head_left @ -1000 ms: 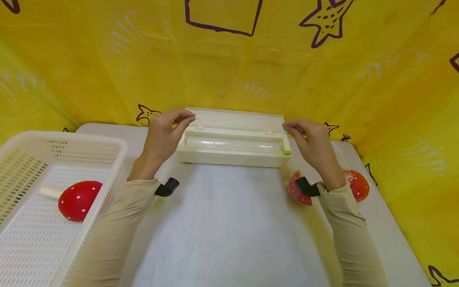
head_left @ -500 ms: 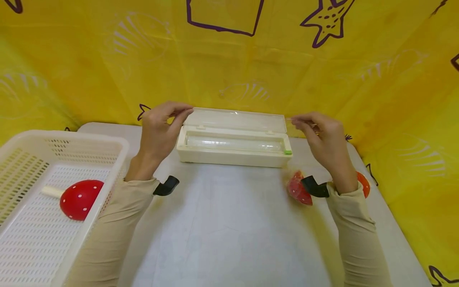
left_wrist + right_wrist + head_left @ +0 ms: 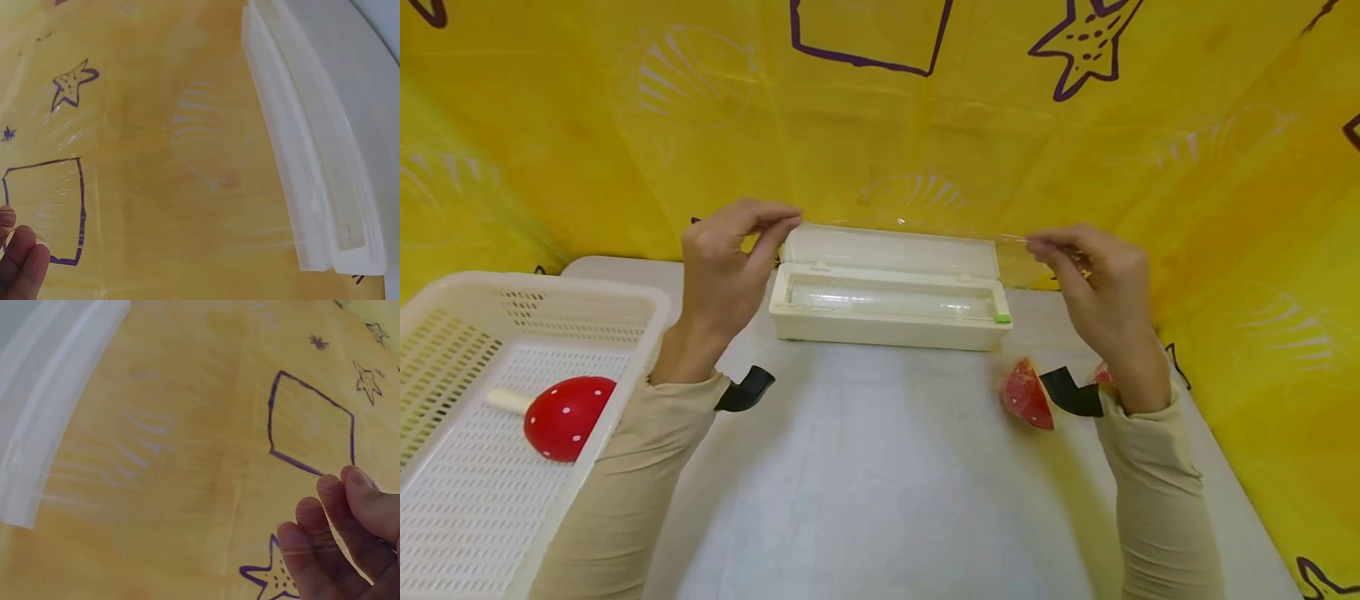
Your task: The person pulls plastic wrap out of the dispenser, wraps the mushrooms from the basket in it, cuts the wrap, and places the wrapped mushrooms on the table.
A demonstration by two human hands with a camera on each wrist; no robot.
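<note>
Clear cling film (image 3: pixel 901 223) stretches between my two raised hands, faint against the yellow cloth. My left hand (image 3: pixel 730 262) pinches one corner between thumb and fingertips. The other corner is pinched by my right hand (image 3: pixel 1105 287), its thumb against the index finger in the right wrist view. Below and between the hands stands a white cling film dispenser box (image 3: pixel 891 329), its lid (image 3: pixel 891 250) tipped back. A shiny film roll (image 3: pixel 887 300) lies inside. In the left wrist view, sheer film (image 3: pixel 65 140) spans from the fingers toward the box.
A white plastic basket (image 3: pixel 658 304) at the left holds a red, white-dotted mushroom (image 3: pixel 568 417) with a pale stem. On the table, a film-wrapped red dotted piece (image 3: pixel 1026 396) lies near my right wrist. Another red piece (image 3: pixel 1102 373) is mostly hidden behind that wrist.
Both hands have risen and moved apart, the left one up and leftward, the right one up and rightward. The film between them has lifted above the box lid. The box has barely shifted.
</note>
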